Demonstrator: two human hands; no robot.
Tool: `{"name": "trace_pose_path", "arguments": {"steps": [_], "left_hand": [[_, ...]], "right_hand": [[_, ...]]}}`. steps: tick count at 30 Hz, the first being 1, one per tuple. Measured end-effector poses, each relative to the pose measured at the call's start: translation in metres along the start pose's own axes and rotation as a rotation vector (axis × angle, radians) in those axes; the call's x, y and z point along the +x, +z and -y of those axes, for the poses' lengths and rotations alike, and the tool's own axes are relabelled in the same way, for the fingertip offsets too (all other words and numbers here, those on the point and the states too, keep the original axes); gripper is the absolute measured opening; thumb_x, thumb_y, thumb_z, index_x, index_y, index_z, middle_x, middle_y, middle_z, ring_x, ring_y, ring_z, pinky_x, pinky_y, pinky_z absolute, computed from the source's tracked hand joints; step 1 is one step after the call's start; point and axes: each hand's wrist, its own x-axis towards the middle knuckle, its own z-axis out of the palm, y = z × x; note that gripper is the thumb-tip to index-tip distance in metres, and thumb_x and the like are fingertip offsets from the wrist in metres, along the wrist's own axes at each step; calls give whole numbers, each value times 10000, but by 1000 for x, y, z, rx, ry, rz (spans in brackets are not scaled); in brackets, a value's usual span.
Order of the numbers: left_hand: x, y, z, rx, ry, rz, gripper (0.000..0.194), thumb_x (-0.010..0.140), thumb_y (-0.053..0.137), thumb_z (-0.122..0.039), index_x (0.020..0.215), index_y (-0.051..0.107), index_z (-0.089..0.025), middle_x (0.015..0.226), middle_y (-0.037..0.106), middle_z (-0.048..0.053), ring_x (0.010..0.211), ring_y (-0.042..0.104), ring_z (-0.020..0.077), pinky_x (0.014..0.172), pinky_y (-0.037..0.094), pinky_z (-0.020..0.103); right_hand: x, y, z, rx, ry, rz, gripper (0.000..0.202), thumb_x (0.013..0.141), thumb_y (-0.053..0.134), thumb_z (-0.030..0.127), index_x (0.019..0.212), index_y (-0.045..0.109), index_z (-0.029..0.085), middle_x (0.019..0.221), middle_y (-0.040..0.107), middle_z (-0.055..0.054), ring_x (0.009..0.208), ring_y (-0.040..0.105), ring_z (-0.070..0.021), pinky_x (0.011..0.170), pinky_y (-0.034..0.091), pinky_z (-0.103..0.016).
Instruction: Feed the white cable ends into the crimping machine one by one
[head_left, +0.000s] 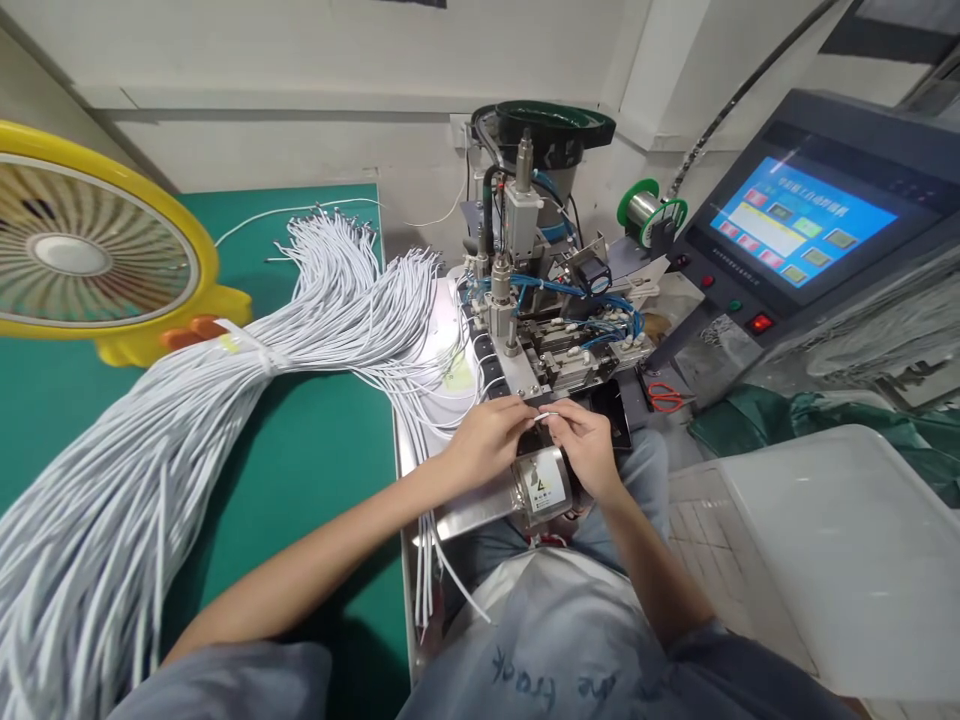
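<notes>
A short end of white cable [547,416] runs between my two hands, right in front of the machine. Its near part is pinched by the closed fingers of my left hand [491,436]. From the other side, the thumb and fingers of my right hand [583,442] are closed on the same cable. Just beyond the hands stands the bench machine [517,330], with metal cylinders and blue air tubes. Several loose white cables [405,400] lie at its left, some hanging over the table's edge. Below my hands is a metal cylinder with a white label [544,483].
A large tied bundle of white cables [225,390] lies across the green table [330,500]. A yellow fan [206,270] stands at the left. On the right are a lit control screen [802,220], a solder wire spool [645,210], red-handled scissors [666,398] and a white bin [847,540].
</notes>
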Motion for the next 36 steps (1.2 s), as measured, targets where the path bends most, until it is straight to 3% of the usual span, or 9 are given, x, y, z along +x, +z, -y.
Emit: {"name": "trace_pose_path", "arguments": {"steps": [7,15,21,29,33,36], "left_hand": [[-2,3,4,244,119,38,288,816,368,-62,872,641,-134,738,586,53,681,537,150,578,383,244],[-3,7,4,160,123,-47,223,883,426,-162,840,642,-130,712,590,41,662,531,136,579,390,238],[-3,7,6,285,215,-67,226,852,429,-111,791,646,-128,667,575,42,638,472,155,528,340,266],[-3,9,3,44,124,-171,176,866,487,-174,819,654,-145,650,594,22,600,517,110,562,393,229],[-3,8,4,220,184,-166,229,886,431,-163,775,630,-134,633,568,29,598,498,121,547,386,241],[0,1,7,477,376,-131,270,894,371,-99,760,605,-115,662,561,48,628,477,139,543,371,263]], "right_hand": [[10,-16,11,-285,8,135,204,751,561,278,647,657,130,542,480,-2,494,384,-89,454,305,-226],[5,-5,10,-195,-6,25,245,757,535,320,673,661,127,549,463,0,494,371,-92,466,304,-234],[8,-11,17,-268,30,110,212,726,551,277,638,665,122,469,324,46,454,278,-71,455,284,-224],[-3,13,-5,24,49,-103,217,754,580,339,705,674,150,604,558,-26,601,516,-143,574,428,-268],[-9,22,-5,-280,-120,-248,244,818,521,311,712,669,149,525,435,3,497,375,-108,496,336,-258],[-6,12,4,-526,-273,-185,238,821,498,236,636,619,149,503,313,33,473,286,-93,487,267,-267]]}}
